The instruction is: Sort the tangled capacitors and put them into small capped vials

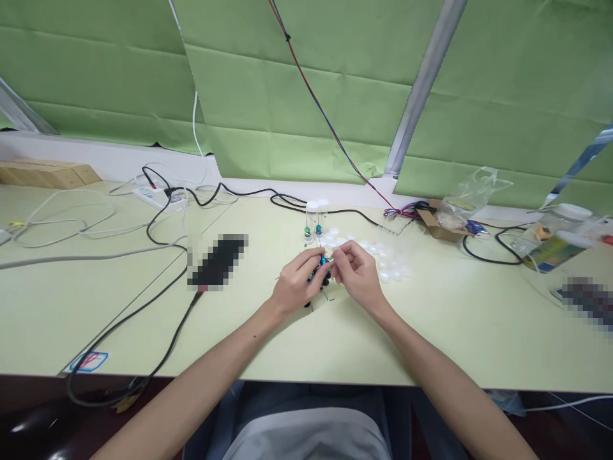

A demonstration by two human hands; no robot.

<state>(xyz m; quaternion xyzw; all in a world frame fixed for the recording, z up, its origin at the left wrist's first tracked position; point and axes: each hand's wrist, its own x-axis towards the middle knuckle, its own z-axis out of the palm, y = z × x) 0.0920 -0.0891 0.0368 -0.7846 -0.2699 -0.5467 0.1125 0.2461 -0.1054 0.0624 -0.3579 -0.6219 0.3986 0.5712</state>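
Note:
Between the thumb and fingers of my left hand (297, 281) is a small shiny blue piece (324, 260); its exact kind is too small to tell. My right hand (357, 273) has its fingertips pinched together just right of that piece, and whatever they hold is hidden. Under the hands lie several small dark pieces (326, 281) and a thin bent metal rod (328, 296), partly covered by my left hand. Just beyond stand two clear capped vials, one with a green item (307, 232) and one with a blue item (318, 229).
Several round white caps (385, 255) are spread beyond and right of my hands. Black cables (249, 191) run along the back and down the left side. A cardboard box (443, 225), plastic containers (558, 249) and a blurred-out dark object (218, 262) also lie on the table.

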